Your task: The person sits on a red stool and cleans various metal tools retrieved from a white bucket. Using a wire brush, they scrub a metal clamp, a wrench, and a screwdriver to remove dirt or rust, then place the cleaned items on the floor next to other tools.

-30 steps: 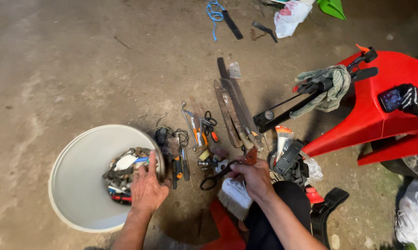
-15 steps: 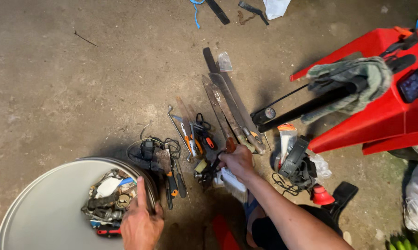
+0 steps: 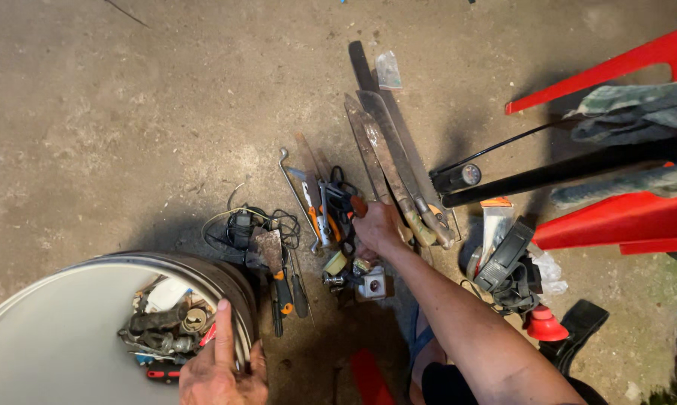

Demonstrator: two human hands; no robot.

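The right hand (image 3: 376,229) closes around dark metal shears (image 3: 346,206) on the rough concrete floor (image 3: 128,127), long axis pointing away toward the rusty flat blades (image 3: 387,161). The left hand (image 3: 222,371) grips the round white bucket (image 3: 53,337) by its rim.

Dim, even light — soft shadows

The right hand (image 3: 376,227) carried the shears (image 3: 347,206) forward among the tools.

Workshop: tool-strewn concrete floor (image 3: 113,112)
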